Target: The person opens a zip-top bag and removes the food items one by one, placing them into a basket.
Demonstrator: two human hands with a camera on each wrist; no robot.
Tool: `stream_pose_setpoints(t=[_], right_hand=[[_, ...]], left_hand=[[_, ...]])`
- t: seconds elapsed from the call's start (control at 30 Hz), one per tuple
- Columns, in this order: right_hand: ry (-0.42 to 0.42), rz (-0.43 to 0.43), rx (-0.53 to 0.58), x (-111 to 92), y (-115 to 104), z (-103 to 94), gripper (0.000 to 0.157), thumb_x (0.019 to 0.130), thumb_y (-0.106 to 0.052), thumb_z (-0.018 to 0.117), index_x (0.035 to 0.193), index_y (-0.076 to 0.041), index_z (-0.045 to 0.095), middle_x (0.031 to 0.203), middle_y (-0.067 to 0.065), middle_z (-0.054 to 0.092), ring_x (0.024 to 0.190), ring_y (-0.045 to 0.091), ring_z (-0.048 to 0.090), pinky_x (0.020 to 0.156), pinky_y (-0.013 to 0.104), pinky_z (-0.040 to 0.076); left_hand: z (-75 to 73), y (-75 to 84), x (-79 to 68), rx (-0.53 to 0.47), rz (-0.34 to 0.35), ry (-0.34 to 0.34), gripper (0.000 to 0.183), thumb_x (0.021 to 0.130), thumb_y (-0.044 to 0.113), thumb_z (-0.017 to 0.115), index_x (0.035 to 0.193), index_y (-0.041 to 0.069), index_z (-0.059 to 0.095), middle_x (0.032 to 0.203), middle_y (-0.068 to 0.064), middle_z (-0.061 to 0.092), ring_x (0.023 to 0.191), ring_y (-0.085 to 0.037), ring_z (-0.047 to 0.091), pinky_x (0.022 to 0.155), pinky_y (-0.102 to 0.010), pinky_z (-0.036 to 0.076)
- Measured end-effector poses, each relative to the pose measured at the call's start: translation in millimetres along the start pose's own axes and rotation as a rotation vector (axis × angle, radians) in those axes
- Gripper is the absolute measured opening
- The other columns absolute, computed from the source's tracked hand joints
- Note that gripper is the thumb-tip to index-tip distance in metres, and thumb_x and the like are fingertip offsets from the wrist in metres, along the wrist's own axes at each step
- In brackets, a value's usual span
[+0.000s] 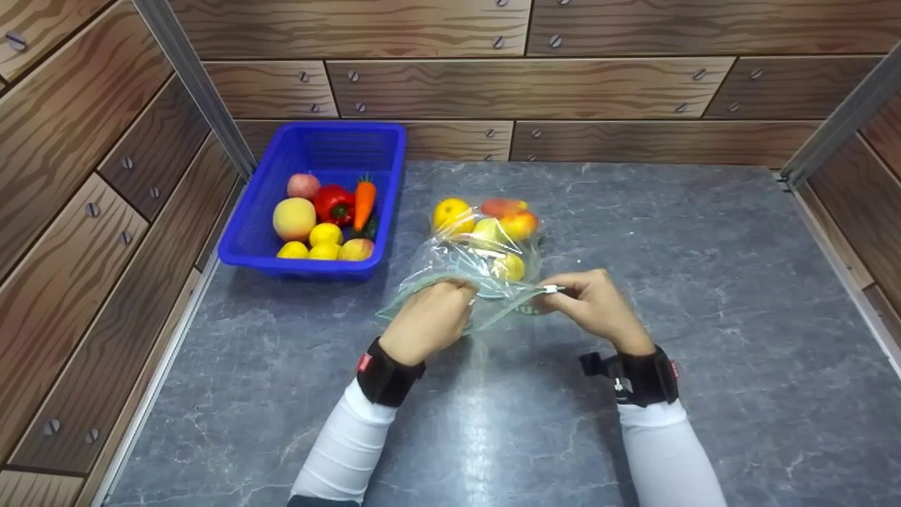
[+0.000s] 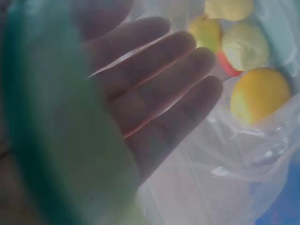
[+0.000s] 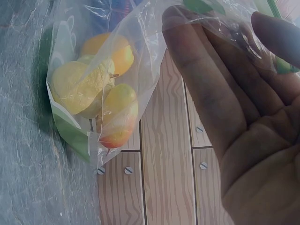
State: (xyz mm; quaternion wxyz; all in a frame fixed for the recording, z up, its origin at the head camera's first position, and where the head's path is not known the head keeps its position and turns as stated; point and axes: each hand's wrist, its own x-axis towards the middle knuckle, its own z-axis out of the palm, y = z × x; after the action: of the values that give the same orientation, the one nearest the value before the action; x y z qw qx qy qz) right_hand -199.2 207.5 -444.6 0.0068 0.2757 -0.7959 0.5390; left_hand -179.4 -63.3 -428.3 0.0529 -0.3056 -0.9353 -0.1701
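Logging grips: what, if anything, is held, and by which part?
The right hand pinches the bag by its rim, at the white slider; the left hand holds nothing visible.

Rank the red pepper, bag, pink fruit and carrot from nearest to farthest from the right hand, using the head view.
1. Bag: pinched in the right hand.
2. Carrot: right side of the basket.
3. Red pepper: just left of the carrot.
4. Pink fruit: left of the pepper, farther back.

High head view, forward and down, close palm-side wrist views, clear bag [image 1: 461,266] in all.
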Motion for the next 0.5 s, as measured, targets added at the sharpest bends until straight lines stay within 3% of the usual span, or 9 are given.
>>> stream_pose_setpoints(t=[0.2, 0.43, 0.5], right_hand=[[-0.007, -0.007, 0.003, 1, 0, 0.5, 0.011, 0.092, 0.007, 0.070, 0.099, 0.007, 0.078, 0.088, 0.020, 0.077, 0.074, 0.007, 0.074, 0.070, 0.024, 0.062], [-0.003, -0.002, -0.004, 2, 1, 0.5, 0.010, 0.092, 0.005, 0.071, 0.100, 0.007, 0.078, 0.090, 0.020, 0.077, 0.075, 0.006, 0.074, 0.071, 0.024, 0.062], [-0.001, -0.004, -0.008, 2, 1, 0.4, 0.010, 0.092, 0.005, 0.071, 0.099, 0.007, 0.078, 0.090, 0.020, 0.077, 0.075, 0.005, 0.074, 0.071, 0.023, 0.061]], left_hand=[[8.7, -4.5, 7.9, -0.028, -0.045, -0.034, 0.010, 0.097, 0.007, 0.063, 0.105, 0.006, 0.070, 0.098, -0.010, 0.074, 0.091, -0.028, 0.074, 0.078, -0.040, 0.062], [20.7, -4.8, 19.6, 0.020, -0.066, -0.086, 0.012, 0.102, 0.012, 0.057, 0.101, 0.006, 0.068, 0.082, -0.009, 0.068, 0.072, -0.025, 0.069, 0.060, -0.035, 0.058], [24.7, -4.5, 24.8, 0.044, -0.038, -0.060, 0.015, 0.103, 0.012, 0.054, 0.107, 0.006, 0.067, 0.087, -0.008, 0.068, 0.077, -0.024, 0.068, 0.065, -0.034, 0.058]])
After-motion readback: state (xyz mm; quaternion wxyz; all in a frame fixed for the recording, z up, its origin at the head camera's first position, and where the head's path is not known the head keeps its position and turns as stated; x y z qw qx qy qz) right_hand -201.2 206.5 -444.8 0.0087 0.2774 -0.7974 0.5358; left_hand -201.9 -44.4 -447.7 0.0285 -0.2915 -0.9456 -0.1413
